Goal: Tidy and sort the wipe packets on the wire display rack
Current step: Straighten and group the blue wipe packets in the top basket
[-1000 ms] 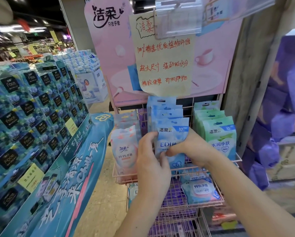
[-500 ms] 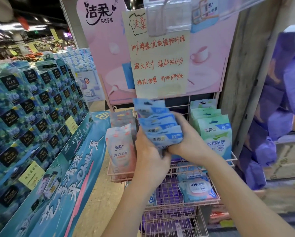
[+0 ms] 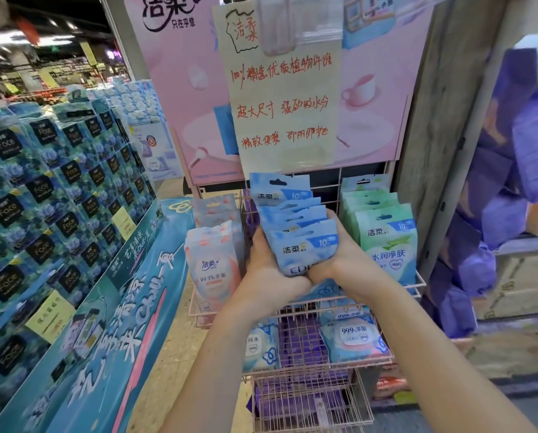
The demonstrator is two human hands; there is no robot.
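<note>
I have the blue packets [image 3: 296, 232] squeezed between both hands over the middle of the top shelf [image 3: 419, 284] of the rack [image 3: 311, 398]. My left hand [image 3: 269, 270] presses the left side of the stack and my right hand [image 3: 339, 260] cups the right side and bottom, so both are closed on the bundle, thumbs meeting under the front packet. The stack fans upward and leans back, its tops uneven, so I judge it is not yet squared. To the left, the pink packets [image 3: 213, 260] stand in their own row, the front one a little tilted. To the right, the green packets [image 3: 386, 242] sit in a fairly neat row, just beside my right wrist. So the top shelf already reads as 3 colour groups, with only the blue one in hand and unsettled. The shelf below looks less sorted: a pale blue packet [image 3: 260, 345] at the left, a packet marked 999 [image 3: 355, 339] at the right, and purple packs [image 3: 302, 339] lying between them. The lowest basket is partly hidden, and I cannot tell what it holds. I would say the job is roughly midway, with the lower shelves left.
</note>
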